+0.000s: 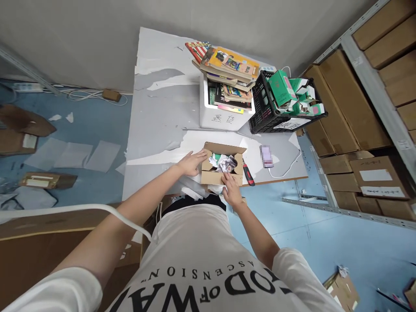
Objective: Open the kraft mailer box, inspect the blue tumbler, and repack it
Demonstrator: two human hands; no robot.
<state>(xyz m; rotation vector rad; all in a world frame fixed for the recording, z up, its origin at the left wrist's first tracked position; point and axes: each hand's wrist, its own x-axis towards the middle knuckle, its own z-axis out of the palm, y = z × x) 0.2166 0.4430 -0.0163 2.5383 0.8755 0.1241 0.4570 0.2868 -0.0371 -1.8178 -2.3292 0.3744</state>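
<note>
Fingers (200, 154) outstretched, the left hand (192, 164) likely steadies the carton (225, 148); the right hand (232, 190) meets its near flap (212, 178), grip unclear.

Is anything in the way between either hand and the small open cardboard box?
Nothing visible is. The left hand rests at the left side of the cardboard box, the right hand at its near edge. The red-and-black tool lies right of the box, not between.

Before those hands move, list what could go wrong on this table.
The red-and-black tool lies beside the open cardboard box, near the front of the table; a nudge could knock it off. The books piled above the white box might slide. Snagging the white cable could drag the phone.
</note>
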